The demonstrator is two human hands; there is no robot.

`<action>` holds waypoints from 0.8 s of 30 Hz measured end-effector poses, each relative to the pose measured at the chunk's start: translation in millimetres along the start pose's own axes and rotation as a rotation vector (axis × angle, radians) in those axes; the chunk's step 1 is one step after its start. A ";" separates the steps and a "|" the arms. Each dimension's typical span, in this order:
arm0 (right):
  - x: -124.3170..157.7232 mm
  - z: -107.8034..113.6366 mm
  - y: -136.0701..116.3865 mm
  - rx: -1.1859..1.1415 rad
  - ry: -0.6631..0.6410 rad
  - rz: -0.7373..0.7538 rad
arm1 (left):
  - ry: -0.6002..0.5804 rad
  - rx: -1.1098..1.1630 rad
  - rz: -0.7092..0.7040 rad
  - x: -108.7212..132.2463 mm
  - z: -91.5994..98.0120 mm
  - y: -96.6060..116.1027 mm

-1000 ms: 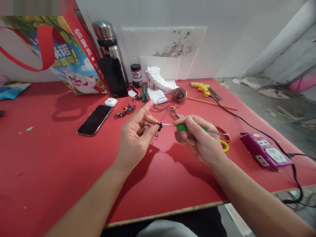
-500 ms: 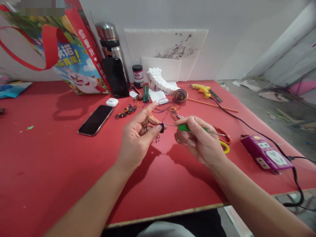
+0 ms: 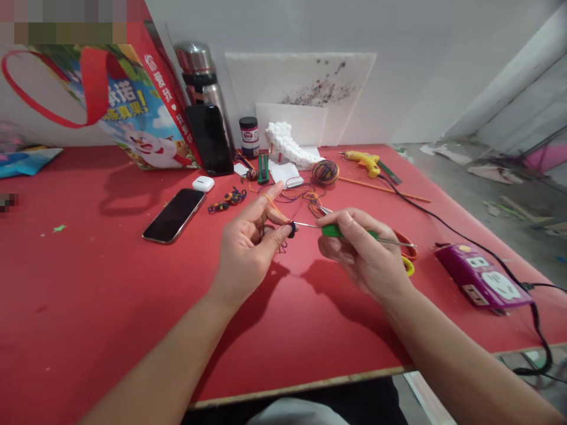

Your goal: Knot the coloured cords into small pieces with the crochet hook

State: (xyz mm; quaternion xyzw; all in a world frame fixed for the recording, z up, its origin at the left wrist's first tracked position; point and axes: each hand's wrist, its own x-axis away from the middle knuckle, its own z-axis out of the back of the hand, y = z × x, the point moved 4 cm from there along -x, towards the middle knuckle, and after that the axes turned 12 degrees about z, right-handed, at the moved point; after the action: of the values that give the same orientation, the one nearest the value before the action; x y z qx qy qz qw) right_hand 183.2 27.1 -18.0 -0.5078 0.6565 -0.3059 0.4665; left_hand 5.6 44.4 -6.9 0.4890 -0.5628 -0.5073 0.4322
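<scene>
My left hand (image 3: 245, 248) pinches a small dark crocheted piece (image 3: 291, 229) between thumb and fingers. Orange yarn (image 3: 277, 208) runs from that piece up over my raised left index finger. In my right hand (image 3: 363, 245) is a crochet hook (image 3: 331, 230) with a green grip, held like a pen. Its thin metal shaft points left, and the tip meets the dark piece. Loose multicoloured strands (image 3: 305, 193) lie behind the hands, leading toward a yarn ball (image 3: 325, 172). Scissors (image 3: 408, 267) with orange and yellow handles lie partly hidden behind my right hand.
A phone (image 3: 174, 216), an earbud case (image 3: 203, 183) and a knotted yarn piece (image 3: 227, 200) lie to the left. Behind stand a upright black phone (image 3: 210, 140), a flask (image 3: 195, 57) and a gift bag (image 3: 146, 139). A yellow glue gun (image 3: 364, 162) and purple power strip (image 3: 482, 277) are right.
My right hand has shifted slightly to the right with the hook, and more of the metal shaft shows by the dark piece. The whole view has moved a little. Both grips are unchanged.
</scene>
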 end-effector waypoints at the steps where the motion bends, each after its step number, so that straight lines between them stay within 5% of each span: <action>1: 0.1 0.1 0.1 0.005 0.001 -0.005 | 0.003 -0.010 -0.002 -0.1 0.1 0.2; 24: -1.1 3.2 3.5 -0.046 0.009 -0.034 | -0.046 0.081 0.015 0.9 -1.4 -2.5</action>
State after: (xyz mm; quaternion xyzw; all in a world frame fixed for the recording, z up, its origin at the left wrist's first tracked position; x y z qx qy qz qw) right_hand 184.9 29.4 -22.0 -0.5281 0.6567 -0.3009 0.4465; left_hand 7.2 43.3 -9.3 0.4901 -0.5963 -0.4920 0.4028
